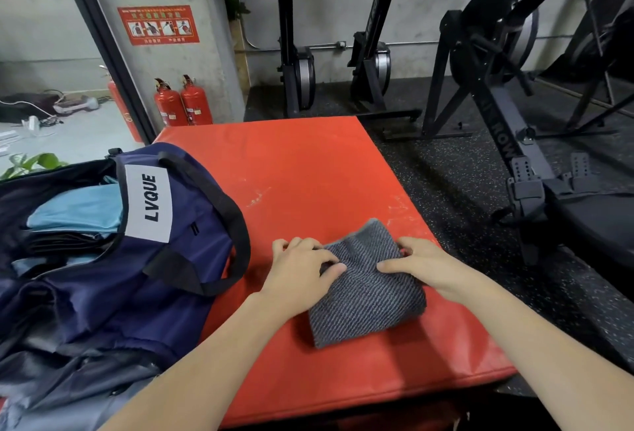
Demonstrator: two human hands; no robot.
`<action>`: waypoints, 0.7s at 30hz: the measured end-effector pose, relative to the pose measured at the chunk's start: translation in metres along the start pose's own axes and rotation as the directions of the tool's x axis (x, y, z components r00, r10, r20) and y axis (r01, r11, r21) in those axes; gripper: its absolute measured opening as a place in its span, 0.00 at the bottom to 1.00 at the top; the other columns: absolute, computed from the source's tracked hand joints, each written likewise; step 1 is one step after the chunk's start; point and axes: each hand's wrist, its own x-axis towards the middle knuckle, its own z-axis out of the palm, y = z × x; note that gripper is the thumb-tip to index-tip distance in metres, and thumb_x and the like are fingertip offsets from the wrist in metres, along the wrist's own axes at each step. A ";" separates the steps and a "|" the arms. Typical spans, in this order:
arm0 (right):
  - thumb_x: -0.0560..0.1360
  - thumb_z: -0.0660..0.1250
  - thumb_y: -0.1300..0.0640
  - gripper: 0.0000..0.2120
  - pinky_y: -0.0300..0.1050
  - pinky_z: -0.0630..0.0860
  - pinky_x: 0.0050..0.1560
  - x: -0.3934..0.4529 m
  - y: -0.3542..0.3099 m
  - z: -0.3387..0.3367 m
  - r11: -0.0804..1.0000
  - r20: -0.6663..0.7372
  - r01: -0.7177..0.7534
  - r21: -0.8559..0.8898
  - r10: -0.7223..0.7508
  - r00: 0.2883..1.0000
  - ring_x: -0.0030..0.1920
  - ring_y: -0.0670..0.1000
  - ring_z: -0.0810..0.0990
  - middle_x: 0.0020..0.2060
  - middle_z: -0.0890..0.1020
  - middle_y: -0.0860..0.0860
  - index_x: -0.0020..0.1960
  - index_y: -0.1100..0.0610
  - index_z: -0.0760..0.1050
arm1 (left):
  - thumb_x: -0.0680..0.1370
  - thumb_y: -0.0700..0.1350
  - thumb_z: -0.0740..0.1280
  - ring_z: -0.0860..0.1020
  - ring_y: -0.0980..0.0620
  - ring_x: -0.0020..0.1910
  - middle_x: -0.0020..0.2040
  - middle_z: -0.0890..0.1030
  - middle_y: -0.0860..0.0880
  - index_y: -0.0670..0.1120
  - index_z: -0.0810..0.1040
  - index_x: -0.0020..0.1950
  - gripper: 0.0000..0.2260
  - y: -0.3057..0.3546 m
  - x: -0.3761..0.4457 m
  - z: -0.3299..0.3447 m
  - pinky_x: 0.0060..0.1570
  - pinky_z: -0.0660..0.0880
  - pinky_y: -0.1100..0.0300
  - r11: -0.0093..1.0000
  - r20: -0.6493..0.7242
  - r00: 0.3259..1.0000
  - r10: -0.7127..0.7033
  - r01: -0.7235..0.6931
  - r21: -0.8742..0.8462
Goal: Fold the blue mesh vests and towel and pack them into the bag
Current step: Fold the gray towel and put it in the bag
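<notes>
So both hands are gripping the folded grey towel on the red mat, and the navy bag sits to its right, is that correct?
Not quite: the head view shows the navy bag to the left of the folded grey towel, not the right. Both the left hand and right hand do grip it on the red mat.

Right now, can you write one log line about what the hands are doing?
left hand: holds towel | right hand: holds towel | towel: folded, on red mat | bag: open, blue cloth inside
</notes>
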 end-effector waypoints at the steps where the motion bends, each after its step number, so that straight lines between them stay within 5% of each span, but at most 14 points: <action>1: 0.70 0.77 0.60 0.14 0.54 0.78 0.62 -0.004 -0.004 0.000 0.998 0.022 0.045 0.042 -0.046 0.999 0.53 0.52 0.84 0.52 0.85 0.52 0.55 0.54 0.80 | 0.78 0.63 0.62 0.67 0.56 0.67 0.65 0.73 0.59 0.62 0.81 0.55 0.12 0.002 0.001 -0.004 0.67 0.52 0.51 0.998 -0.008 1.000 -0.007 0.006 -0.059; 3: 0.72 0.75 0.62 0.14 0.51 0.78 0.61 -0.010 -0.013 0.000 0.987 0.079 0.115 0.108 -0.124 0.989 0.56 0.53 0.83 0.54 0.84 0.54 0.56 0.55 0.80 | 0.74 0.59 0.71 0.62 0.56 0.73 0.71 0.68 0.57 0.64 0.82 0.49 0.06 0.004 0.002 -0.015 0.72 0.52 0.49 0.954 0.012 1.000 -0.004 0.007 -0.301; 8: 0.72 0.74 0.64 0.16 0.46 0.78 0.58 -0.028 -0.031 0.006 0.967 0.226 0.183 0.174 -0.221 0.949 0.57 0.53 0.83 0.55 0.85 0.55 0.59 0.57 0.81 | 0.69 0.44 0.79 0.64 0.62 0.74 0.75 0.67 0.54 0.59 0.87 0.49 0.12 0.002 0.000 -0.055 0.75 0.60 0.54 0.644 0.170 0.977 0.128 0.048 -0.763; 12: 0.72 0.74 0.63 0.18 0.48 0.78 0.61 -0.034 -0.036 0.012 0.973 0.297 0.172 0.157 -0.212 0.931 0.58 0.55 0.83 0.56 0.84 0.55 0.62 0.57 0.81 | 0.70 0.41 0.79 0.79 0.56 0.61 0.59 0.83 0.51 0.50 0.88 0.50 0.10 -0.003 -0.010 -0.072 0.67 0.73 0.52 0.611 0.275 0.946 0.171 0.117 -0.783; 17: 0.71 0.77 0.53 0.19 0.49 0.76 0.64 -0.040 -0.036 0.013 0.995 0.331 0.098 0.016 -0.098 0.939 0.58 0.52 0.83 0.55 0.85 0.52 0.60 0.56 0.81 | 0.74 0.41 0.75 0.80 0.63 0.47 0.44 0.84 0.60 0.53 0.88 0.49 0.07 -0.001 -0.031 -0.083 0.49 0.71 0.70 0.677 0.240 0.966 0.094 0.115 -0.727; 21: 0.65 0.80 0.51 0.26 0.45 0.77 0.52 -0.045 -0.031 0.018 0.998 0.365 0.045 -0.033 -0.030 0.930 0.55 0.52 0.83 0.56 0.85 0.54 0.61 0.56 0.80 | 0.77 0.45 0.72 0.77 0.64 0.55 0.51 0.82 0.63 0.63 0.85 0.48 0.10 -0.010 -0.047 -0.083 0.59 0.70 0.63 0.694 0.100 0.994 -0.052 0.108 -0.712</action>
